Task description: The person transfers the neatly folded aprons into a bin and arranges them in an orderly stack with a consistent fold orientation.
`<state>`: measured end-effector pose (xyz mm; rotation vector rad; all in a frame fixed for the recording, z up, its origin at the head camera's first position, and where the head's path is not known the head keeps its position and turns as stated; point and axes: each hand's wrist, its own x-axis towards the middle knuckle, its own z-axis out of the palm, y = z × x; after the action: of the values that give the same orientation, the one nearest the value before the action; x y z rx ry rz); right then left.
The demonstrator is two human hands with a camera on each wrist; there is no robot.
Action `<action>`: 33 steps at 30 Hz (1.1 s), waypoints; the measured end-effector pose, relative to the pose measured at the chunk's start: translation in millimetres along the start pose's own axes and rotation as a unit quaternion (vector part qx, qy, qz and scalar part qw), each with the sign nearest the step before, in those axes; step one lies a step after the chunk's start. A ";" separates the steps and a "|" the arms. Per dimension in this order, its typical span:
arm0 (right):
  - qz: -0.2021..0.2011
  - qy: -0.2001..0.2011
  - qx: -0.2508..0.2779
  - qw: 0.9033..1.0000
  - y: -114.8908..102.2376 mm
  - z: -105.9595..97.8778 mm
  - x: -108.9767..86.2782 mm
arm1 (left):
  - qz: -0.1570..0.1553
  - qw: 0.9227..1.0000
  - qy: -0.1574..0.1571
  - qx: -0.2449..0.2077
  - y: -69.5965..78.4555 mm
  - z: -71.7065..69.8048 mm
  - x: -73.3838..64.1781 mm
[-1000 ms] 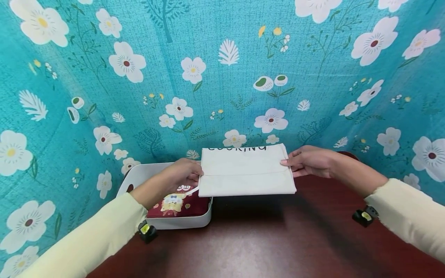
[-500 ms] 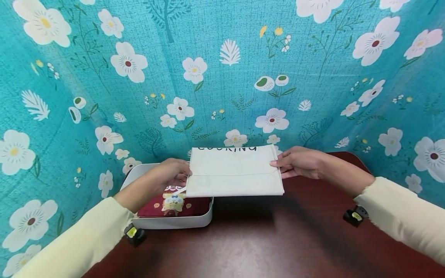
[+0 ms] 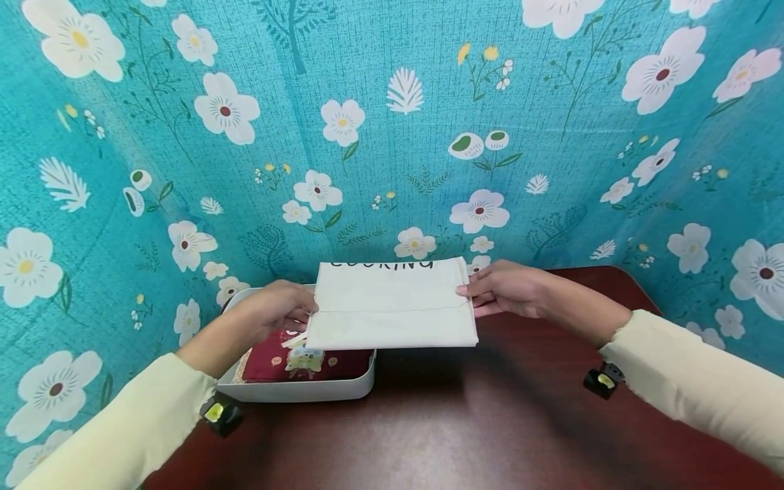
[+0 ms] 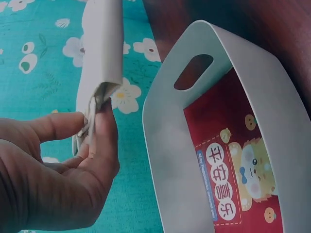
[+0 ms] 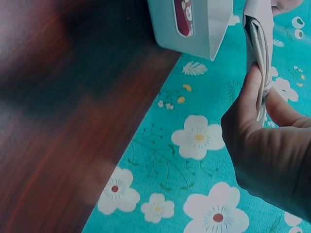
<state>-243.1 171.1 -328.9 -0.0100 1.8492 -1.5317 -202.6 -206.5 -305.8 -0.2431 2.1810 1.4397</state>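
A folded white cloth (image 3: pixel 392 313) with black lettering, partly reading "COOKING", hangs level in the air between both hands. My left hand (image 3: pixel 283 306) pinches its left edge; in the left wrist view the thumb and fingers of the left hand (image 4: pixel 73 170) clasp the layered end. On the opposite edge, my right hand (image 3: pixel 511 289) grips with thumb on top and fingers below. Under the cloth's left part stands a white plastic bin (image 3: pixel 306 393). Inside it lies a dark red fabric item (image 4: pixel 209 114) printed with a cartoon animal and Chinese characters. The cloth hides part of the bin.
The bin rests on a dark red-brown table (image 3: pixel 416 435) and has an oval handle hole in its end wall. Behind the table hangs a teal curtain (image 3: pixel 392 170) with white flowers. A black strap-on device (image 3: pixel 603 381) sits at the right wrist.
Both hands have carried the folded white cloth leftward, so it covers more of the bin. Their grip on its edges looks the same. The bin has stayed in place.
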 end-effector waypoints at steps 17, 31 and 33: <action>-0.005 -0.007 0.025 1.000 -5.4 32.7 18.5 | -0.016 0.997 0.060 0.052 -12.1 -22.7 -13.1; -0.008 -0.004 0.047 0.999 -11.8 58.9 31.3 | -0.047 0.993 0.083 0.072 -27.0 -40.4 -18.7; -0.009 -0.002 0.050 0.999 -12.2 62.5 33.8 | -0.050 0.992 0.089 0.071 -29.5 -42.8 -19.4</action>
<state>-240.6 99.6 -337.7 0.0171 1.7713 -1.6335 -187.3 -259.8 -306.7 -0.4376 2.3663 1.2440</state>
